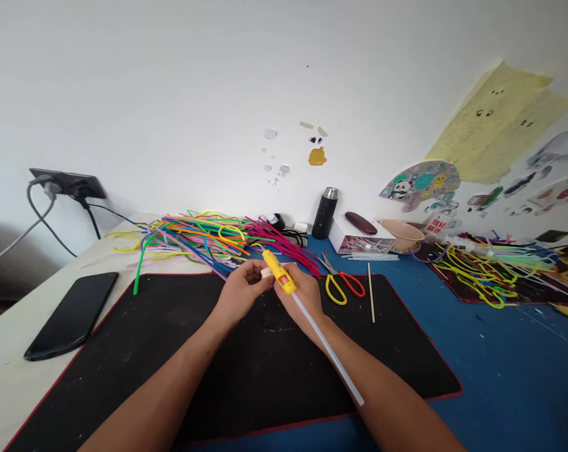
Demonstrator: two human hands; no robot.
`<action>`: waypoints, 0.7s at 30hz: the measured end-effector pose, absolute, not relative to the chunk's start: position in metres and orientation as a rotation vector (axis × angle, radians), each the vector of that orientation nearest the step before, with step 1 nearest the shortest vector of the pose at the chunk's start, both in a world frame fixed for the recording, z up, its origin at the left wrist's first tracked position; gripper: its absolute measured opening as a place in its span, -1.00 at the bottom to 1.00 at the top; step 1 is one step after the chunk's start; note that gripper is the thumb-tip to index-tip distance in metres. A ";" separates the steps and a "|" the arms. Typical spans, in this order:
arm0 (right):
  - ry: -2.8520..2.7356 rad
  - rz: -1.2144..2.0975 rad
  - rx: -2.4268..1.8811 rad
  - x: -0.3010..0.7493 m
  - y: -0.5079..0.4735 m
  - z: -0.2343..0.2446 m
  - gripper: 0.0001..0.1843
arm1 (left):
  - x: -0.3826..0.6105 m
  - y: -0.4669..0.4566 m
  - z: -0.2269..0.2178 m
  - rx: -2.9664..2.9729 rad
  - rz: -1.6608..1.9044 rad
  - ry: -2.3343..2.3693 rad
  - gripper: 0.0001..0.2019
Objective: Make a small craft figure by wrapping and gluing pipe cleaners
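Note:
My right hand is wrapped round a yellow hot glue gun, its nozzle pointing away from me. A long translucent glue stick sticks out of the gun's back end and lies along my right forearm. Beside the gun, my left hand is closed with its fingertips pinching a small whitish piece. That piece is partly covered by my fingers, so its kind is unclear. Both hands are close together over the far part of the black mat.
Colourful pipe cleaners are heaped behind the mat. Scissors and a thin wooden stick lie right of my hands. A black phone rests at left. Along the wall stand a black bottle, a white box and a bowl.

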State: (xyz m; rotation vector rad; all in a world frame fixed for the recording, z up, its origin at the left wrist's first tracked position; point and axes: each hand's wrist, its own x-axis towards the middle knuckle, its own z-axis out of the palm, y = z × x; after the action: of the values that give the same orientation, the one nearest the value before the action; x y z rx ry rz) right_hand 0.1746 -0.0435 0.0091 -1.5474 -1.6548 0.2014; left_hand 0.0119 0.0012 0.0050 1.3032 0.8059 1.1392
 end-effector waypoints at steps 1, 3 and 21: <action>-1.675 0.193 -1.547 0.175 -0.044 0.010 -0.82 | 0.012 0.002 0.004 1.281 1.135 0.795 -0.59; -1.699 0.187 -1.552 0.174 -0.043 0.012 -0.83 | 0.012 0.002 0.004 1.243 1.130 0.772 -0.58; -1.462 0.367 -1.429 0.167 -0.042 0.014 -0.73 | 0.010 0.006 0.001 1.280 1.207 0.826 -0.60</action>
State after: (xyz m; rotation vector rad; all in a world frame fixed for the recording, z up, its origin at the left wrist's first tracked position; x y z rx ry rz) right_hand 0.1666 -0.0423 0.0143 -1.4290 -1.4623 0.3672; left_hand 0.0095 0.0058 0.0010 1.2801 0.8260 1.2074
